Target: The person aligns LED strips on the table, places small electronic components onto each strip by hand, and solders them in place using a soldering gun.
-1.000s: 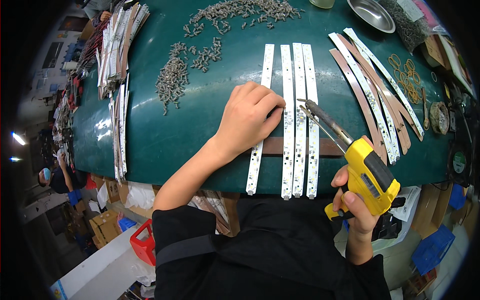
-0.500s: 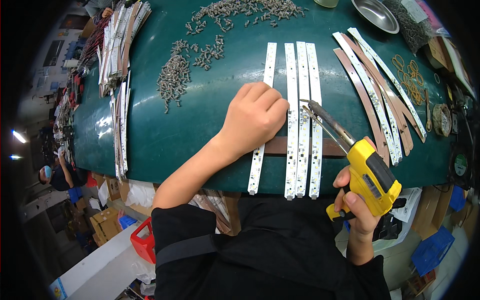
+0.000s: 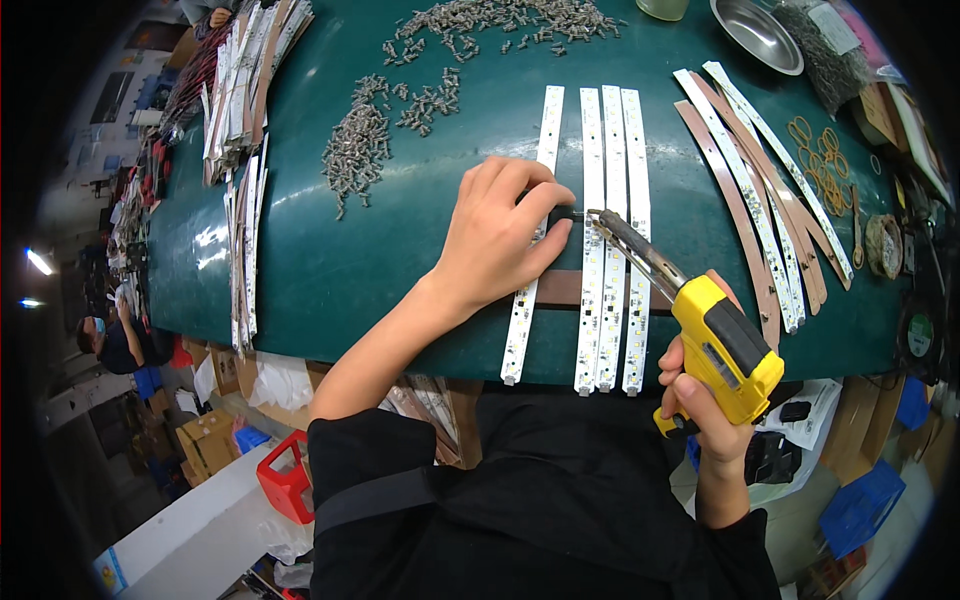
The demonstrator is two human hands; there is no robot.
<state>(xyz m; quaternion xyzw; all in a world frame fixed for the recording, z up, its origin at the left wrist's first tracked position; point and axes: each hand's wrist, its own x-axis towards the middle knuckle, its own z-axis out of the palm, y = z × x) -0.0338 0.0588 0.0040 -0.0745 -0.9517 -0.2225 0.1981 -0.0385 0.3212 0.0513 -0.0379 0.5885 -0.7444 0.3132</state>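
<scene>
My right hand [image 3: 712, 415] is wrapped round the grip of a yellow-and-black soldering gun [image 3: 728, 345]. Its dark tip points up and left, reaching over white LED circuit strips [image 3: 612, 320] that lie side by side. My left hand [image 3: 495, 228] pinches a small dark part [image 3: 567, 213] between thumb and forefinger, right by the gun's tip. The part's exact kind is too small to tell. Beneath this hand runs a separate LED strip [image 3: 516, 345], its middle partly covered by my fingers. A brown bar [image 3: 560, 290] lies crosswise under the strips.
Small metal parts [image 3: 357, 145] lie heaped beyond my left hand, with more along the far edge. Stacked strips [image 3: 240, 90] occupy the left side, others [image 3: 760, 190] the right. Rubber bands [image 3: 822, 165], a metal bowl [image 3: 757, 35] and a bag of parts [image 3: 825, 55] are at right.
My left fingers have opened out from a tighter curl, so the dark part now shows between them. The soldering gun has shifted slightly left, its tip closer to that part.
</scene>
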